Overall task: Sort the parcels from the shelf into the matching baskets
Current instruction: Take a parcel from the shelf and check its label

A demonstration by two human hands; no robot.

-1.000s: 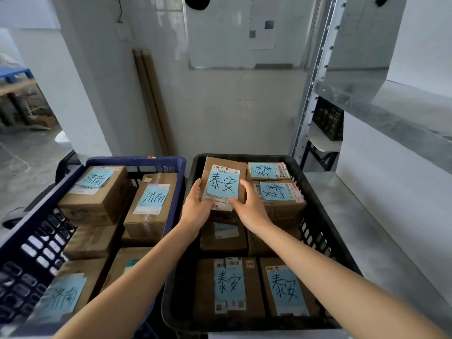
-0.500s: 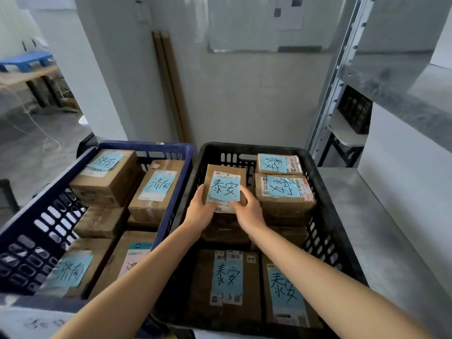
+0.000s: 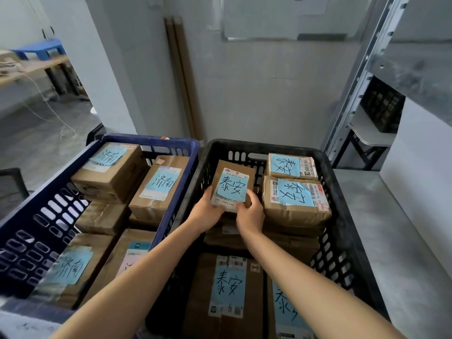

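Far left, background: blue stool (image 3: 39, 46) on a wooden bench, white cable (image 3: 52, 111) trailing over the floor.

Blue basket (image 3: 151, 140), left: holds brown parcels, several with pale blue handwritten notes. Rear box (image 3: 110, 172) sits highest; a second labelled box (image 3: 159, 189) is just beside the basket's right wall.

Two wooden poles (image 3: 183, 81) lean against the wall behind the gap between baskets.

Black basket (image 3: 264, 146), touching the blue one: the small parcel (image 3: 232, 184) is in its rear-left part, above a lower layer of boxes. Contact with that layer: cannot tell.

Left hand (image 3: 208, 211) grips the parcel's near-left corner, thumb on top, other fingers hidden beneath. Right hand (image 3: 250, 215) grips the near-right corner, thumb on the label, fingers curled at the edge.

Obstructions: a taller labelled box (image 3: 293, 201) stands close on the parcel's right, another (image 3: 291, 166) behind it. Two flat parcels (image 3: 227, 289) lie under the forearms.

Far right: metal shelf upright (image 3: 362, 77).
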